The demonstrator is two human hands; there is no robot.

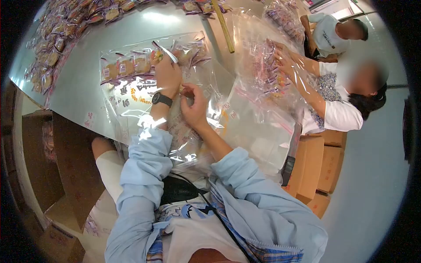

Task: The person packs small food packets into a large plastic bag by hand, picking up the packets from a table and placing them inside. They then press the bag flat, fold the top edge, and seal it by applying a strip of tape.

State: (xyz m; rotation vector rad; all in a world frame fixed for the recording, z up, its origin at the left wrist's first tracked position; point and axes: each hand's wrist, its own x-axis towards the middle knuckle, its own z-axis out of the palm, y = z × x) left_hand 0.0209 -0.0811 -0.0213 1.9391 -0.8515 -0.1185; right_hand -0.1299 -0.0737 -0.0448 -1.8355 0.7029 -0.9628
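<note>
A large clear plastic bag [115,97] with printed lettering lies flat on the table before me. Inside it, a row of small wrapped pastries [123,68] with purple-edged wrappers runs along the far side. My left hand [169,74], with a black watch on its wrist, reaches into the bag, its fingers closed at a wrapped pastry [156,56] at the row's right end; the fingertips are partly hidden. Just right of that wrist, my right hand [195,104] pinches the bag's edge between thumb and fingers. More wrapped pastries [193,52] show beyond, blurred by glare.
Wrapped pastries [46,57] are heaped along the table's [79,94] far left. A co-worker's hands [285,61] handle another filled bag [263,72] at right. A yellowish stick [223,27] lies between us. Cardboard boxes [326,168] stand below right; another person [329,35] is behind.
</note>
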